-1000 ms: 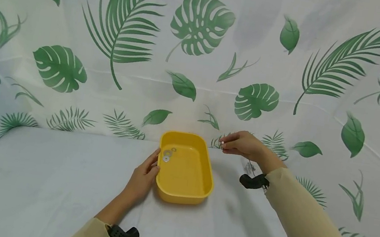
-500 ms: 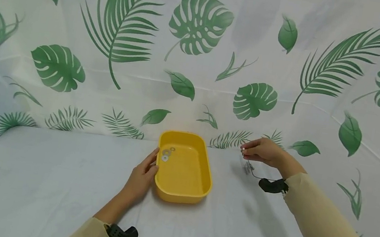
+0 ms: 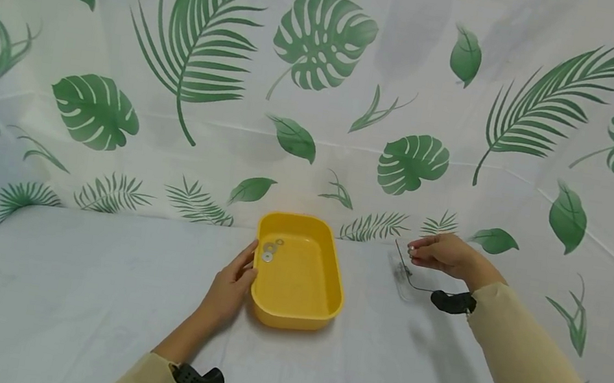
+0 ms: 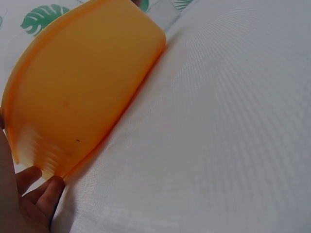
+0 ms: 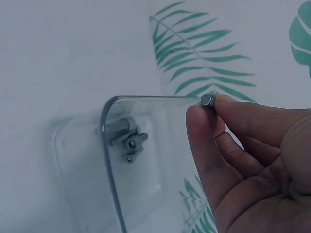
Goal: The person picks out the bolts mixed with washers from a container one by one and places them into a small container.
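Note:
My left hand point(image 3: 227, 288) holds the left wall of a yellow tray point(image 3: 293, 322), with fingertips against its outer side in the left wrist view. Several flat metal washers point(image 3: 267, 256) lie inside the tray by its left wall. Between thumb and fingertips my right hand point(image 3: 445, 253) pinches a small metal bolt point(image 5: 208, 100); its shank is mostly hidden by the fingers. The hand is over the far rim of a clear plastic box point(image 5: 108, 150). Inside that box lie several grey metal fasteners point(image 5: 130, 141), looking like bolts.
A white cloth point(image 3: 92, 292) covers the table. Behind it hangs a leaf-patterned backdrop point(image 3: 338, 137), close to the far sides of the tray and the box. Black cameras point(image 3: 198, 380) are strapped to both wrists.
My right hand has moved right, away from the tray, carrying the bolt to the clear box, which now shows more fully. The left hand and tray have stayed put.

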Action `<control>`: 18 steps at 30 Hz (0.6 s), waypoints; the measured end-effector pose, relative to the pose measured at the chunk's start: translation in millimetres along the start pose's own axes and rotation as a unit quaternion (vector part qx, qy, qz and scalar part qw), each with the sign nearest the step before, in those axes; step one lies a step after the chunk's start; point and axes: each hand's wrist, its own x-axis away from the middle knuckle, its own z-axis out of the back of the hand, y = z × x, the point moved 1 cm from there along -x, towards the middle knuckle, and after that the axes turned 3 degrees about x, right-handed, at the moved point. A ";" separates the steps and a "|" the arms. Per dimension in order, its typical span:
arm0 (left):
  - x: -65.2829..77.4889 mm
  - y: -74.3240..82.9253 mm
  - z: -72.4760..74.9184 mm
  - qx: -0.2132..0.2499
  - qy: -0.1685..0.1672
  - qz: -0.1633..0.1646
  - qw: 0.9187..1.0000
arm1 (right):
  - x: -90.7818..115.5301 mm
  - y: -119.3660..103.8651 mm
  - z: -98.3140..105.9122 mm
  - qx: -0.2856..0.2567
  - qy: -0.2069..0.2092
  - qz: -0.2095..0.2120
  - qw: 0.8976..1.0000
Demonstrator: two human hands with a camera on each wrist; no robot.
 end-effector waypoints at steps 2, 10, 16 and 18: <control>0.2 0.5 0.1 0.000 0.001 0.001 1.000 | -1.8 4.9 0.3 -0.003 0.002 -0.004 1.000; 0.4 3.4 0.0 -0.001 0.003 -0.003 1.000 | -10.2 22.1 -2.1 0.005 0.003 -0.016 1.000; 1.1 4.8 -0.1 0.003 0.003 0.000 1.000 | -14.9 31.4 -6.5 -0.006 0.017 -0.033 0.999; 1.0 4.8 -0.6 0.003 0.003 -0.003 1.000 | -15.1 34.5 -8.0 -0.013 0.016 -0.038 0.999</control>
